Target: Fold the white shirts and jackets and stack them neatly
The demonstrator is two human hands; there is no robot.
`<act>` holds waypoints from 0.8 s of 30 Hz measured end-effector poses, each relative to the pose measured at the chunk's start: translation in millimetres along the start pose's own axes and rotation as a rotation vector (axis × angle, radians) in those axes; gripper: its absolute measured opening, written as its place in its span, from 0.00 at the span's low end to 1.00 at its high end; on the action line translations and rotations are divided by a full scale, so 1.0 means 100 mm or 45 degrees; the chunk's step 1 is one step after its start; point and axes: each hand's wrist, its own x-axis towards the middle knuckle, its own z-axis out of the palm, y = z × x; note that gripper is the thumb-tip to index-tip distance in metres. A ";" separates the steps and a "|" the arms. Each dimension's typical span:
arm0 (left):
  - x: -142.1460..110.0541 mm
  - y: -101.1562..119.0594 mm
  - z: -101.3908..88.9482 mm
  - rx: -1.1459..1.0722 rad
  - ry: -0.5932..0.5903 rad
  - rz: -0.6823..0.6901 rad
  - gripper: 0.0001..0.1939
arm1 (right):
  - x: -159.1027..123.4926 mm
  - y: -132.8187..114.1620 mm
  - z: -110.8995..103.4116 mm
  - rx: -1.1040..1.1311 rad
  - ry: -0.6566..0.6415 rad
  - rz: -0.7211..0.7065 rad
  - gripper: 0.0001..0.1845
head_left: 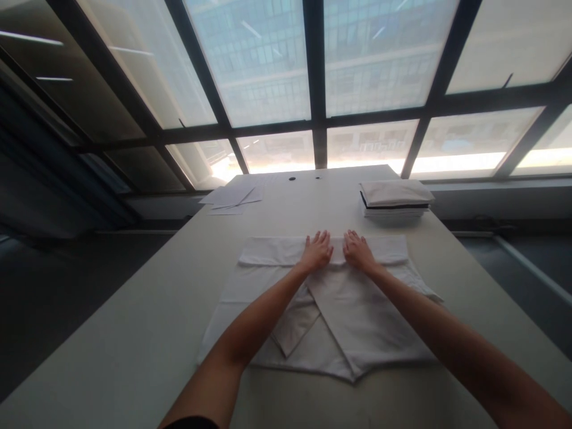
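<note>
A white garment (375, 322), which looks like a shirt, lies partly folded on the white table. Its far edge is turned over into a flat band, and a sleeve-like flap (295, 333) lies across its middle. My left hand (317, 250) rests on that band with fingers stretched forward. Just to its right, my right hand (357, 249) lies flat on the same band, fingers extended. A narrow gap separates the two hands. The forearms cover parts of the cloth on both sides.
On the far right of the table (147, 310) sits a stack of folded cloth (395, 196), mostly white with a dark layer. Loose white sheets of paper (235, 195) lie at the far left. Large dark-framed windows (319, 77) stand beyond the table, and a dark curtain (53, 155) hangs at left.
</note>
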 end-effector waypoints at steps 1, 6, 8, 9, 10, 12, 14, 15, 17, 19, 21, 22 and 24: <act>0.02 0.07 0.03 -0.015 -0.020 0.082 0.31 | 0.02 -0.12 0.03 0.018 -0.008 -0.017 0.29; -0.01 -0.14 0.06 0.010 -0.028 0.098 0.32 | -0.06 0.04 0.04 -0.040 -0.085 0.010 0.32; -0.06 -0.44 0.03 0.034 -0.029 0.013 0.32 | -0.14 0.39 -0.03 -0.101 -0.092 0.068 0.34; -0.09 -0.60 0.01 0.043 -0.036 -0.036 0.32 | -0.18 0.57 -0.07 -0.134 -0.096 0.110 0.34; -0.13 -0.76 0.00 0.047 -0.042 -0.078 0.31 | -0.22 0.75 -0.11 -0.161 -0.100 0.136 0.35; -0.20 -1.08 -0.03 0.048 -0.050 -0.168 0.31 | -0.29 1.04 -0.18 -0.192 -0.127 0.173 0.35; -0.30 -1.38 -0.06 0.045 -0.068 -0.252 0.32 | -0.33 1.22 -0.24 -0.172 -0.156 0.211 0.36; -0.35 -1.51 -0.08 0.053 -0.078 -0.285 0.32 | -0.34 1.28 -0.25 -0.151 -0.168 0.228 0.36; -0.47 -1.77 -0.11 0.082 -0.108 -0.341 0.32 | -0.36 1.35 -0.26 -0.112 -0.179 0.254 0.37; -0.61 -2.01 -0.15 0.112 -0.120 -0.388 0.32 | -0.38 1.40 -0.25 -0.093 -0.161 0.263 0.37; -0.74 -2.21 -0.18 0.116 -0.114 -0.438 0.32 | -0.40 1.45 -0.23 -0.082 -0.124 0.261 0.37; -0.80 -2.30 -0.20 0.103 -0.108 -0.468 0.32 | -0.41 1.48 -0.22 -0.077 -0.107 0.256 0.37; -0.92 -2.44 -0.22 0.028 -0.076 -0.538 0.32 | -0.44 1.53 -0.21 -0.060 -0.074 0.236 0.36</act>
